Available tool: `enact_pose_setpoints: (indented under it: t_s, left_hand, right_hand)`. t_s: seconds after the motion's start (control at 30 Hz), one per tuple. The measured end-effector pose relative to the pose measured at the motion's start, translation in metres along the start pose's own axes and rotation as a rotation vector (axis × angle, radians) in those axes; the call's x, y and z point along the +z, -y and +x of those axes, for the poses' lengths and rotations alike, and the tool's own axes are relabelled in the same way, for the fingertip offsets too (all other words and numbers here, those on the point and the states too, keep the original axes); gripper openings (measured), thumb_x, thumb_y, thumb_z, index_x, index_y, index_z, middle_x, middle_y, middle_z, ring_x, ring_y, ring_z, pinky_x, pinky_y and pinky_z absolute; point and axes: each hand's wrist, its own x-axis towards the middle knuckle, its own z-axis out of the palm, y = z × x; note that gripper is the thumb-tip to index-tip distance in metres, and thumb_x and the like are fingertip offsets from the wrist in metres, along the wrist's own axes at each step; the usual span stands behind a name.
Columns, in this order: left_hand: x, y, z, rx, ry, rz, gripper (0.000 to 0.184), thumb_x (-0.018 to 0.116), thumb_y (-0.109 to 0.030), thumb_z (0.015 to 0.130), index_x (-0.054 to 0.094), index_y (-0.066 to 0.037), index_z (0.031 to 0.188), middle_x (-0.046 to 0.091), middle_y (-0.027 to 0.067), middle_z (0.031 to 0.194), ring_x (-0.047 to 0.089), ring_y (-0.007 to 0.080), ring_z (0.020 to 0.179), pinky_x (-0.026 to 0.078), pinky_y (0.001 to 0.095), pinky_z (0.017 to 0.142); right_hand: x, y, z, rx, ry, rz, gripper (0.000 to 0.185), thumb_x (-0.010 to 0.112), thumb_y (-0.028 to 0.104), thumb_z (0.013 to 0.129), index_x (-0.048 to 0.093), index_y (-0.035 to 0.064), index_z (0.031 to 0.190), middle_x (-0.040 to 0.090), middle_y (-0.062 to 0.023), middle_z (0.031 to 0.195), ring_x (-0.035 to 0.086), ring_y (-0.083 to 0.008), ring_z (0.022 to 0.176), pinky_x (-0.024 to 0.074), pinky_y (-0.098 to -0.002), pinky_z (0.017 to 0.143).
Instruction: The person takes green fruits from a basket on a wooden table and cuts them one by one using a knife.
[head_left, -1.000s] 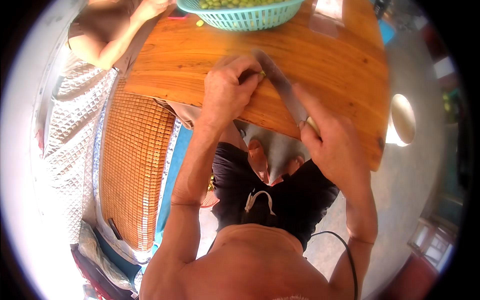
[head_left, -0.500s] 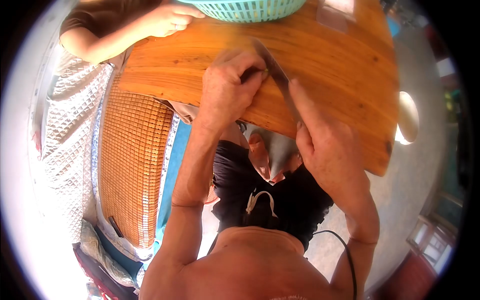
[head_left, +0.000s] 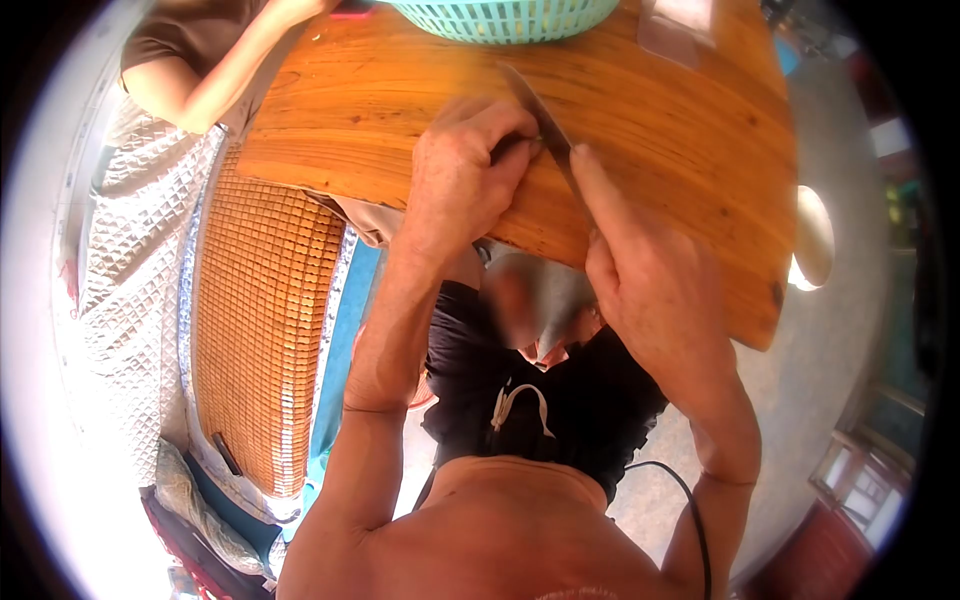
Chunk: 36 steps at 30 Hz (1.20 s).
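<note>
My left hand point(head_left: 468, 170) is closed over the wooden table point(head_left: 660, 150), its thumb and forefinger pinched on a small green piece point(head_left: 537, 145) that is mostly hidden. My right hand point(head_left: 640, 245) grips a knife point(head_left: 545, 115) whose handle is hidden in the palm, with the forefinger stretched along the blade's back. The blade points up and to the left and lies right beside the left fingertips, at the green piece. Beyond both hands, at the table's far edge, stands a turquoise slotted basket point(head_left: 505, 22).
Another person's arm point(head_left: 225, 85) reaches over the table's far left corner. A clear tray point(head_left: 675, 30) lies at the far right. Left of the table is a seat with a woven bead mat point(head_left: 265, 330). A white round object point(head_left: 813, 238) stands right of the table.
The knife has shifted slightly up and left against the left fingertips. The other person's hand reached in beside the basket, then drew back. The basket now shows higher in view.
</note>
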Motion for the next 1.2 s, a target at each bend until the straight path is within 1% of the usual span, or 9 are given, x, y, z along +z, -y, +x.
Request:
enact_pose_setpoints:
  t_s: [0.27, 0.5, 0.57, 0.77, 0.83, 0.97, 1.1, 1.13, 1.2]
  left_hand:
    - [-0.001, -0.001, 0.000, 0.003, -0.008, 0.018, 0.009, 0.074, -0.006, 0.080, 0.070, -0.007, 0.088, 0.067, 0.0119, 0.087, 0.063, 0.0351, 0.087, 0.051, 0.0440, 0.076]
    - [0.000, -0.001, -0.001, -0.001, -0.023, 0.015, 0.008, 0.073, -0.006, 0.081, 0.069, -0.007, 0.088, 0.068, 0.0128, 0.088, 0.064, 0.0358, 0.088, 0.052, 0.0441, 0.076]
    - [0.000, 0.001, -0.001, -0.029, 0.019, 0.032, 0.012, 0.074, -0.004, 0.082, 0.071, -0.004, 0.093, 0.069, 0.0119, 0.090, 0.067, 0.0302, 0.084, 0.054, 0.0375, 0.075]
    - [-0.001, 0.001, -0.001, -0.030, 0.023, 0.067, 0.012, 0.074, -0.004, 0.082, 0.071, -0.005, 0.093, 0.069, 0.0118, 0.090, 0.068, 0.0284, 0.084, 0.054, 0.0354, 0.076]
    - [-0.001, -0.002, -0.001, -0.031, 0.020, 0.060, 0.011, 0.074, -0.004, 0.083, 0.071, -0.005, 0.093, 0.069, 0.0115, 0.090, 0.068, 0.0269, 0.084, 0.054, 0.0348, 0.076]
    - [0.001, 0.006, -0.001, -0.085, 0.003, 0.058, 0.009, 0.074, -0.005, 0.086, 0.072, -0.004, 0.094, 0.070, 0.0111, 0.088, 0.069, 0.0235, 0.080, 0.055, 0.0338, 0.074]
    - [-0.014, 0.022, 0.014, -0.164, -0.050, 0.095, 0.011, 0.075, -0.010, 0.087, 0.073, -0.004, 0.096, 0.073, 0.0127, 0.088, 0.072, 0.0236, 0.078, 0.056, 0.0342, 0.073]
    - [-0.022, 0.029, 0.022, -0.212, -0.052, 0.109, 0.015, 0.076, -0.013, 0.087, 0.074, -0.004, 0.098, 0.075, 0.0138, 0.089, 0.073, 0.0244, 0.078, 0.057, 0.0346, 0.073]
    - [-0.034, 0.068, 0.042, -0.227, -0.063, 0.270, 0.023, 0.078, -0.020, 0.086, 0.075, -0.004, 0.102, 0.076, 0.0162, 0.092, 0.075, 0.0261, 0.085, 0.057, 0.0361, 0.077]
  right_hand:
    - [0.003, -0.001, 0.004, 0.009, -0.015, 0.025, 0.054, 0.059, 0.004, 0.090, 0.056, 0.0126, 0.143, 0.066, -0.0226, 0.081, 0.065, -0.0413, 0.072, 0.0507, -0.0518, 0.067]
    - [-0.001, -0.003, 0.007, 0.015, 0.010, 0.080, 0.053, 0.059, 0.004, 0.090, 0.056, 0.0127, 0.142, 0.067, -0.0241, 0.088, 0.065, -0.0435, 0.078, 0.0507, -0.0530, 0.071]
    - [-0.002, -0.003, 0.008, 0.009, -0.012, 0.093, 0.053, 0.059, 0.005, 0.090, 0.056, 0.0131, 0.142, 0.067, -0.0245, 0.089, 0.065, -0.0441, 0.079, 0.0506, -0.0533, 0.072]
    - [-0.001, -0.008, 0.007, 0.045, -0.033, 0.096, 0.054, 0.059, 0.009, 0.091, 0.053, 0.0156, 0.144, 0.067, -0.0268, 0.094, 0.065, -0.0456, 0.084, 0.0502, -0.0541, 0.075]
    - [-0.004, -0.007, 0.005, 0.068, 0.045, 0.100, 0.054, 0.059, 0.010, 0.091, 0.051, 0.0086, 0.145, 0.071, -0.0204, 0.095, 0.069, -0.0405, 0.084, 0.0539, -0.0512, 0.075]
    - [0.005, -0.029, -0.020, -0.010, -0.086, 0.289, 0.055, 0.057, 0.007, 0.092, 0.050, 0.0102, 0.147, 0.070, -0.0209, 0.102, 0.069, -0.0401, 0.083, 0.0540, -0.0505, 0.076]
    - [0.002, -0.057, -0.048, 0.255, -0.308, 0.776, 0.055, 0.052, 0.000, 0.097, 0.046, 0.0069, 0.152, 0.068, -0.0145, 0.124, 0.067, -0.0172, 0.073, 0.0532, -0.0314, 0.063]
    - [-0.008, -0.063, -0.056, 0.238, -0.305, 0.779, 0.055, 0.052, 0.000, 0.097, 0.046, 0.0069, 0.152, 0.068, -0.0145, 0.124, 0.067, -0.0172, 0.073, 0.0532, -0.0314, 0.063]
    - [-0.021, -0.075, -0.066, 0.434, -0.329, 1.067, 0.057, 0.052, -0.004, 0.096, 0.045, 0.0025, 0.152, 0.066, -0.0146, 0.125, 0.061, -0.0090, 0.070, 0.0482, -0.0227, 0.054]
